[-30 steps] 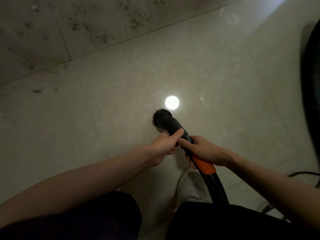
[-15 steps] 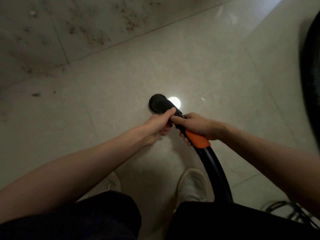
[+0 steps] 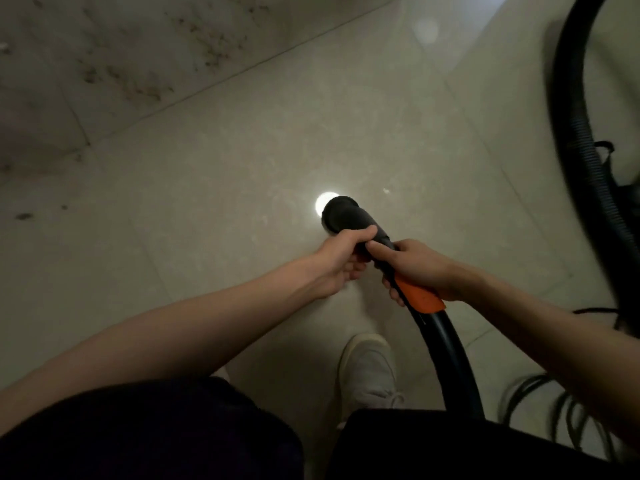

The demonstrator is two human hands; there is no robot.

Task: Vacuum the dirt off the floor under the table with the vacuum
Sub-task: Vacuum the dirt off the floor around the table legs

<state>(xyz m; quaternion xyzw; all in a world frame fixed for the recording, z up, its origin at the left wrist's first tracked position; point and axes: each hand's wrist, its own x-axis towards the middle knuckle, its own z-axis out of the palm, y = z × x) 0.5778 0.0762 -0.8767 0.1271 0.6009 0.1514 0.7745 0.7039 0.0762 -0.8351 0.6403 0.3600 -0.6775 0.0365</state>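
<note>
A black vacuum nozzle (image 3: 343, 216) with a round brush head points down at the pale tiled floor (image 3: 242, 168), partly covering a bright round light reflection. My left hand (image 3: 341, 261) grips the nozzle just behind the head. My right hand (image 3: 419, 268) holds the tube further back, above an orange collar (image 3: 420, 299). Dark specks of dirt (image 3: 138, 81) lie scattered over the tiles at the far upper left, well away from the nozzle.
The black ribbed vacuum hose (image 3: 581, 140) loops along the right edge. Thin black cables (image 3: 561, 410) lie on the floor at the lower right. My white shoe (image 3: 369, 368) stands below the hands, with my dark trousers at the bottom.
Both hands and the nozzle first moved forward and up, away from my body, then shifted right across the light reflection. More of the hose loop on the right has come into view.
</note>
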